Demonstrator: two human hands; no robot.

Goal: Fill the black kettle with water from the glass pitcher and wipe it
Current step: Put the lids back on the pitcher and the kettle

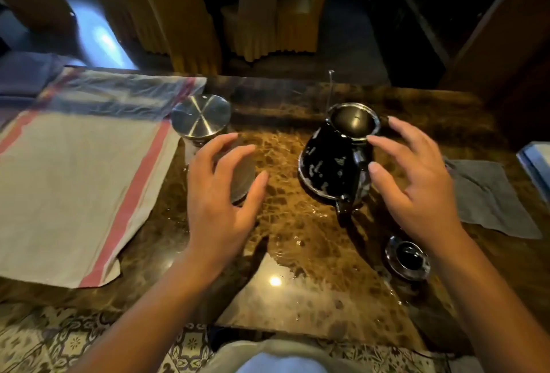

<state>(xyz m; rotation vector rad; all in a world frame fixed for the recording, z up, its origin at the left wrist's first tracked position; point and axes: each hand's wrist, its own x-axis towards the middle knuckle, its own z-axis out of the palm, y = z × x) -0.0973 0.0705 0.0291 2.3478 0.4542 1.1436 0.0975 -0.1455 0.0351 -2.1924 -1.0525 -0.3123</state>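
1. Worktop (pixel 297 292): brown marble, glossy, w/ wet patches near the front centre.
2. Black kettle (pixel 333 164): stands right of centre on the worktop, lid off, mouth open upward; pale flecks on its body.
3. Kettle lid (pixel 407 256): lies on the worktop nearer me than the kettle, under my right forearm.
4. Glass pitcher (pixel 205 131): left of centre, metal lid on; lower body partly hidden behind my left hand, blurred.
5. Left hand (pixel 220 194): over the worktop in front of the pitcher, fingers spread and loosely curved, holding nothing.
6. Right hand (pixel 416 185): just beside the kettle's right side, fingers spread; fingertips near the rim. Contact: I cannot tell. No grip.
7. Grey cloth (pixel 488 197): flat on the worktop, right of the kettle.
8. Striped towel (pixel 74 182): beige w/ red bands, spread at left.
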